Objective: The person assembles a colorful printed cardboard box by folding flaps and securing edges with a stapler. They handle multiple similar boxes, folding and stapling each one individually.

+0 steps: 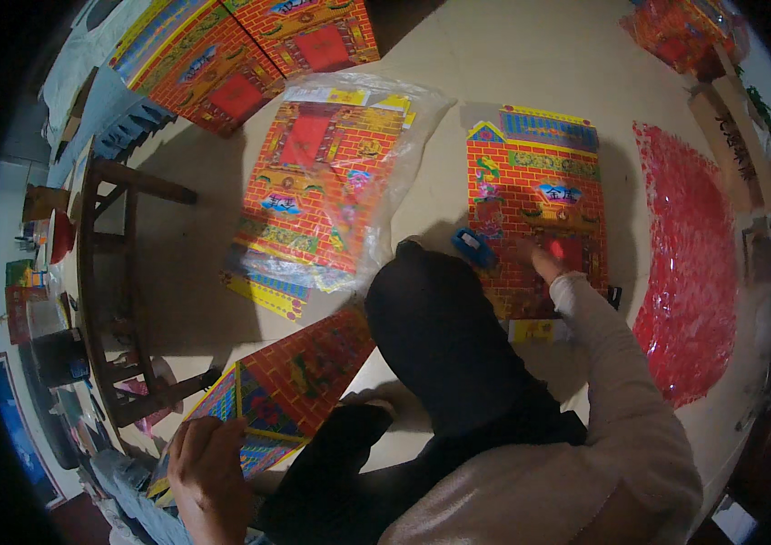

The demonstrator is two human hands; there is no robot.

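Printed brick-pattern sheets point(540, 195) in red and yellow lie on the floor in front of my right knee. Over them my right hand point(544, 261) is held with fingers stretched out, holding nothing I can see. A small blue object point(472, 245) with a pale patch rests at the sheets' left edge; its kind is unclear. At lower left, a folded brick-pattern paper house piece point(299, 372) with a blue and yellow roof part stands tilted beside my left leg. The curled fingers of my left hand point(208, 472) grip its near end, partly hiding it.
A stack of similar printed sheets point(322, 191) lies in clear plastic at centre left. Large brick-pattern boxes point(249, 68) stand at the back. A wooden stool point(122, 236) is at left. Shiny red plastic point(685, 272) covers floor at right, near a cardboard box point(735, 145).
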